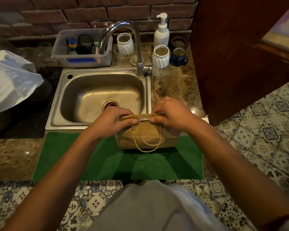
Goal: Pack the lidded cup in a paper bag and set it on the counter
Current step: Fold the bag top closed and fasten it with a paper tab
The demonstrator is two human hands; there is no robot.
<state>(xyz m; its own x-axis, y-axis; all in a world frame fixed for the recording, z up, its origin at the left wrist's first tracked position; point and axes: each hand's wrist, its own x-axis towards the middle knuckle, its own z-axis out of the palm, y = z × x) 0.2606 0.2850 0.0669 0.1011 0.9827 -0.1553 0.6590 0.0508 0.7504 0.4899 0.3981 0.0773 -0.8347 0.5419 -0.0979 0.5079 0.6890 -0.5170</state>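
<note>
Both hands pinched on brown paper bag's folded top.

Left hand, right hand clamped brown paper bag before steel sink; tipped sinkward if pushed.

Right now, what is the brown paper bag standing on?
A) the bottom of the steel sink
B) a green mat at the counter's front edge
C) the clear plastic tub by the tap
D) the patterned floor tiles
B: the paper bag stands on the green mat in front of the sink, while the left hand and right hand pinch its folded top.
</note>
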